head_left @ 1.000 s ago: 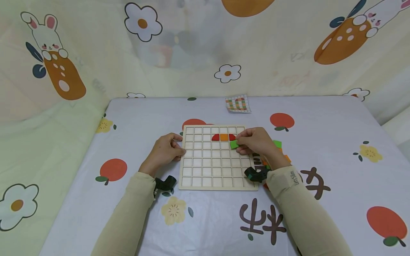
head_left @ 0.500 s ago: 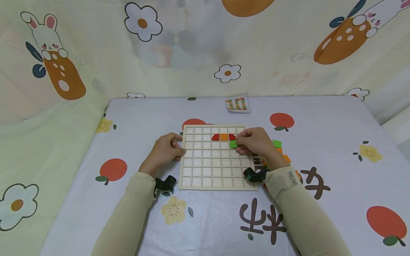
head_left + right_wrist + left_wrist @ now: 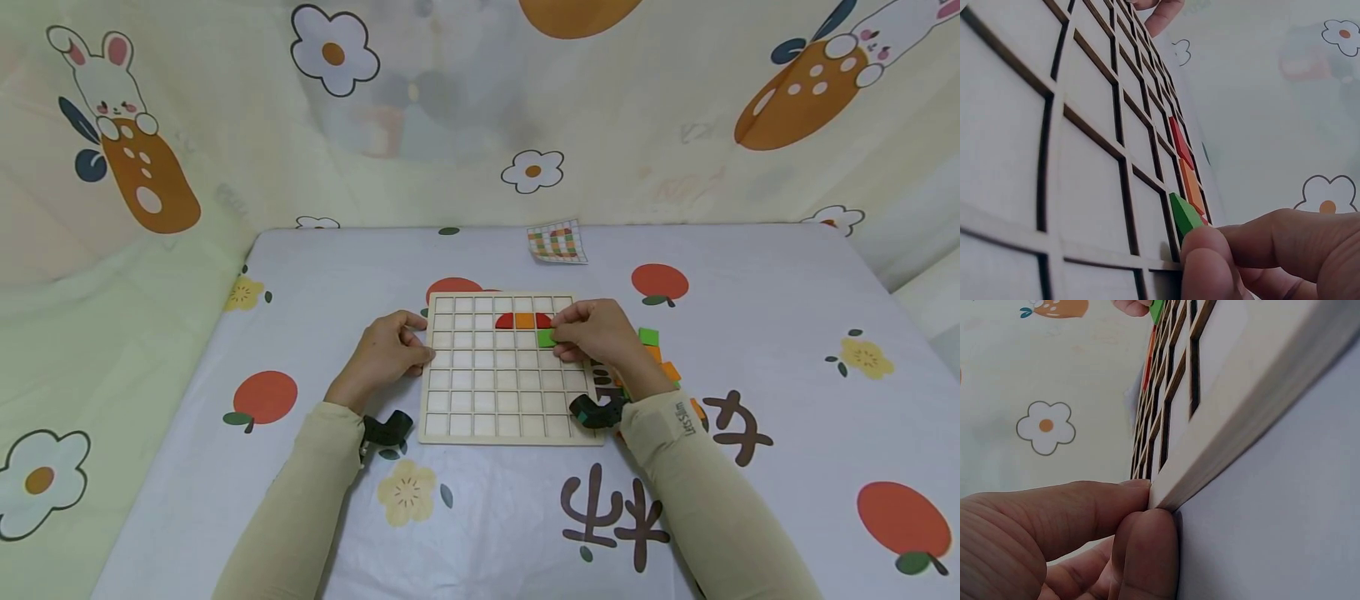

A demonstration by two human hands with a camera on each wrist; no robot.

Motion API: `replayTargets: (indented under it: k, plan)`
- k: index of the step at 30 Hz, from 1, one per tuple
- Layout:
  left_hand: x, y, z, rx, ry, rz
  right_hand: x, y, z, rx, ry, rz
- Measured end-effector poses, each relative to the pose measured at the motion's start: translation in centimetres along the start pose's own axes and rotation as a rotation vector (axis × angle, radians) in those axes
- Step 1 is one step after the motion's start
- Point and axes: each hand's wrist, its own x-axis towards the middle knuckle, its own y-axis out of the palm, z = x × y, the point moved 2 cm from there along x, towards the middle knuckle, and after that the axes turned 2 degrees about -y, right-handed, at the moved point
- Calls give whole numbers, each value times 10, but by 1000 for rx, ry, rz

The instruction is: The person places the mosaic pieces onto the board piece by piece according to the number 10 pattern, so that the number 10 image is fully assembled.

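A pale wooden grid board (image 3: 510, 441) lies on the cloth in the head view. My left hand (image 3: 381, 354) pinches its left edge; the left wrist view shows finger and thumb at the frame. Between thumb and fingertips of my right hand (image 3: 606, 335) is a green square tile (image 3: 546, 338), tilted in the right wrist view (image 3: 1184, 214) over a cell of the second row shown with colour. Just above it, a red rounded piece (image 3: 505, 322), an orange square (image 3: 525, 321) and another red piece (image 3: 543, 321), partly behind the fingers, sit side by side in cells.
Loose green (image 3: 649, 337) and orange tiles (image 3: 671, 372) lie right of the board, partly hidden under my right forearm. Behind the board lies a small printed card (image 3: 557, 242) with a coloured grid pattern. A patterned cloth (image 3: 750, 317) covers the table.
The green tile has turned straighter and shifted slightly left, lining up with its cell. My right wrist has edged left. The left hand and the board have stayed put.
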Motion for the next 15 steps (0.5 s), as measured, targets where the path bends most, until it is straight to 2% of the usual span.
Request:
replayTargets:
  k: [9, 15]
  plan:
    - [-1, -1, -1, -17, -11, -2, -2, 0, 0, 63, -2, 6]
    - [-2, -1, -2, -16, -24, -5, -8, -18, -1, 38, -6, -20]
